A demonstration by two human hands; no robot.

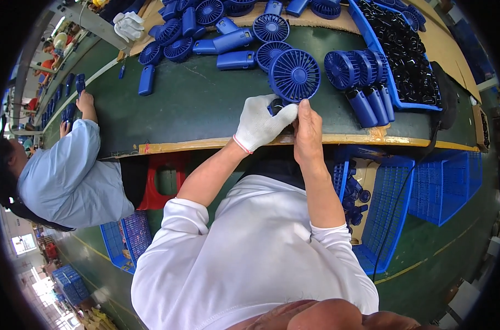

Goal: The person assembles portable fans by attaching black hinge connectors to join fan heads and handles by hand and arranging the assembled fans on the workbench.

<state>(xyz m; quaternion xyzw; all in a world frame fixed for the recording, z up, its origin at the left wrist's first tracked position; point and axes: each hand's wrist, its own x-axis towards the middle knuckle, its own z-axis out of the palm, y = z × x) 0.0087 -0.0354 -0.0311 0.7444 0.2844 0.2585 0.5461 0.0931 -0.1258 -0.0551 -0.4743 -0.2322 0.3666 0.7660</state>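
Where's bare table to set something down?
Biggest patch: green tabletop left of the gloved left hand, between fan pile and front edge. Smaller: between the bare right hand and the three grouped fans. Crowded: the back, under the pile, and the right, with the tray of black parts.

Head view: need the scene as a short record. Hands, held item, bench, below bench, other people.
Left hand: white-gloved, closed on a blue handheld fan
Right hand: bare, at the fan's lower rim; firmness of hold unclear
Held item: round grille facing the camera; handle mostly hidden
Bench, far side: loose pile of blue fans
Bench, right: row of three fans, beside a blue tray of black parts
Below bench: blue crates
Other people: co-worker at left, light-blue sleeves
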